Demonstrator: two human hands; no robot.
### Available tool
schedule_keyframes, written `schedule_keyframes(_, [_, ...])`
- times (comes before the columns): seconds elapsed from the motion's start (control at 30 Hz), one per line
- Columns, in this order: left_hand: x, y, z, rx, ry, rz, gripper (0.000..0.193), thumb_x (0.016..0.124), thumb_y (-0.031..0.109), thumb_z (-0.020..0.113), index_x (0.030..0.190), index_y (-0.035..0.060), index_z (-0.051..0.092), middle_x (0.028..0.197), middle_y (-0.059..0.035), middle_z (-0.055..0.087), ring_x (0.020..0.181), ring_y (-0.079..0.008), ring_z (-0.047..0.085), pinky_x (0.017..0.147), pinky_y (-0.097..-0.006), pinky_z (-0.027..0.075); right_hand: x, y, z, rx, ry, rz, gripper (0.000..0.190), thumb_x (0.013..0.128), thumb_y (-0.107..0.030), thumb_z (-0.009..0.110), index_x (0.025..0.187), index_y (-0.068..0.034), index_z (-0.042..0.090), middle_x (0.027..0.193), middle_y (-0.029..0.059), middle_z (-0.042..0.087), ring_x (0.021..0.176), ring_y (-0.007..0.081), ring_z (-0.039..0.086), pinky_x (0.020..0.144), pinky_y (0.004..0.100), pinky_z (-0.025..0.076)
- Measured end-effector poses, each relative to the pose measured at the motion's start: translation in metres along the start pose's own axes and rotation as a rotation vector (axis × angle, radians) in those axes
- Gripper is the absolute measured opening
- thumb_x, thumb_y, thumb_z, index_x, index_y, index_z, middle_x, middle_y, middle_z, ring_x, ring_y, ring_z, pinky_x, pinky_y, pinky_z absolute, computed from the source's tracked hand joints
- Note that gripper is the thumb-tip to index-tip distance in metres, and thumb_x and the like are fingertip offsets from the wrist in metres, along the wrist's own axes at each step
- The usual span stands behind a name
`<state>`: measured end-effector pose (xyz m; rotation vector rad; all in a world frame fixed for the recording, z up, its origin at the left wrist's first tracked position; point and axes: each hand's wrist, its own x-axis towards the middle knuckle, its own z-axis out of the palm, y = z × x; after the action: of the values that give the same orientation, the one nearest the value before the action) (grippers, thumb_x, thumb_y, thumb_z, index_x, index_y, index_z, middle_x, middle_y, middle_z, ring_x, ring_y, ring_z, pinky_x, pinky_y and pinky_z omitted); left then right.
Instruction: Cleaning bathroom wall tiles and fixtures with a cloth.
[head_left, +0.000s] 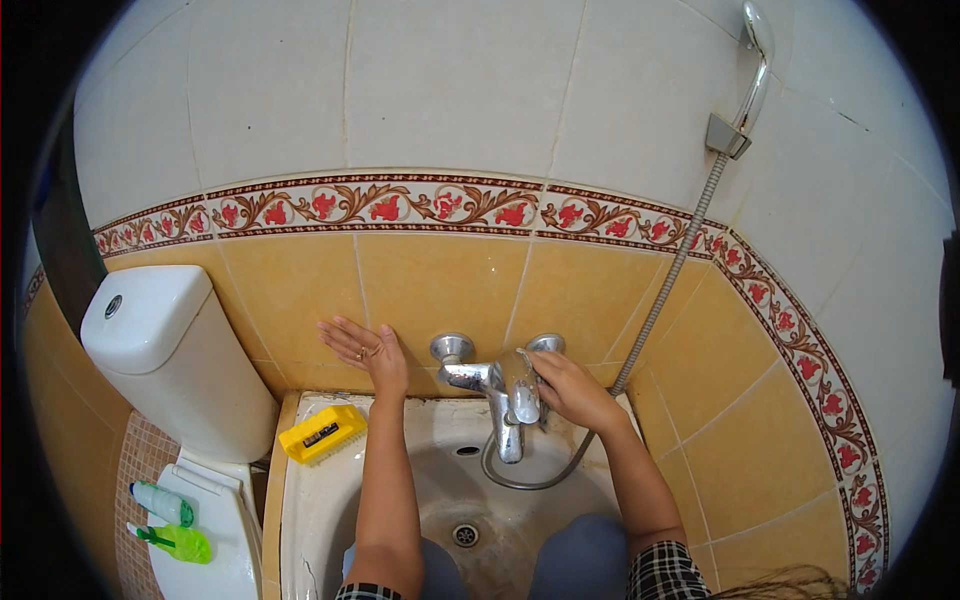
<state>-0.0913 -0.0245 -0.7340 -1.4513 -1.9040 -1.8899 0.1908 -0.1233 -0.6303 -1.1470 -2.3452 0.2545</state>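
Observation:
My right hand (576, 391) rests on the right side of the lever of a chrome bath mixer tap (506, 390), its fingers along the metal. My left hand (371, 352) is raised left of the tap near the yellow tiles, fingers extended, holding nothing; a ring is on one finger. A yellow scrubbing brush (322, 433) lies on the bathtub's back left corner, beside my left forearm. The bathtub (442, 427) is below, with a round drain (466, 535) and an overflow hole. A metal shower hose (660, 300) loops under the spout and rises at the right.
A hand shower (756, 75) sits in its wall holder at the upper right. On the left stands a toilet with a white cistern (180, 367). A translucent bottle (161, 502) and a green spray bottle (176, 542) lie on its closed lid (217, 570). Tiled walls enclose the tub.

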Motion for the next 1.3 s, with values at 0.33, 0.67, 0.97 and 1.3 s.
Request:
schedule_keyframes(0.33, [0.001,0.005,0.001,-0.02,-0.003,0.009,0.08,0.099,0.046,0.035,0.15,0.0108,-0.015,0.154,-0.0176,-0.025,0.141,-0.041,-0.023,0.107,-0.0623,-0.01,-0.007,0.019,0.035,0.225,0.341,0.168,0.027,0.086,-0.002,0.059,0.113,0.0,0.059,0.102,0.0175,0.064,0.09,0.0364,0.062,0.081,0.0367,0.049])
schedule_keyframes(0.67, [0.003,-0.004,-0.002,0.015,-0.007,0.017,0.081,0.098,0.047,0.036,0.15,0.0102,-0.015,0.154,-0.0185,-0.025,0.14,-0.041,-0.024,0.107,-0.0629,-0.01,0.028,-0.042,0.001,0.376,0.078,-0.235,0.022,0.093,-0.013,0.054,0.109,-0.005,0.066,0.122,0.0119,0.062,0.122,0.0291,0.051,0.105,0.0433,0.034])
schedule_keyframes(0.97, [-0.001,-0.001,0.004,0.033,0.006,0.004,0.079,0.099,0.04,0.039,0.15,0.0093,-0.013,0.155,-0.0157,-0.024,0.142,-0.0381,-0.022,0.11,-0.058,-0.009,0.033,-0.01,0.027,0.91,0.19,-0.065,0.025,0.097,-0.016,0.05,0.106,0.0,0.067,0.112,0.014,0.065,0.11,0.0218,0.057,0.097,0.035,0.042])
schedule_keyframes(1.3, [0.003,0.003,-0.003,0.011,0.024,0.052,0.079,0.1,0.043,0.036,0.15,0.0116,-0.016,0.153,-0.0179,-0.027,0.14,-0.0414,-0.025,0.108,-0.0609,-0.011,0.065,-0.029,-0.035,0.47,1.259,0.006,0.033,0.102,-0.018,0.038,0.119,0.006,0.054,0.118,0.0143,0.062,0.11,0.0217,0.059,0.094,0.0319,0.045])
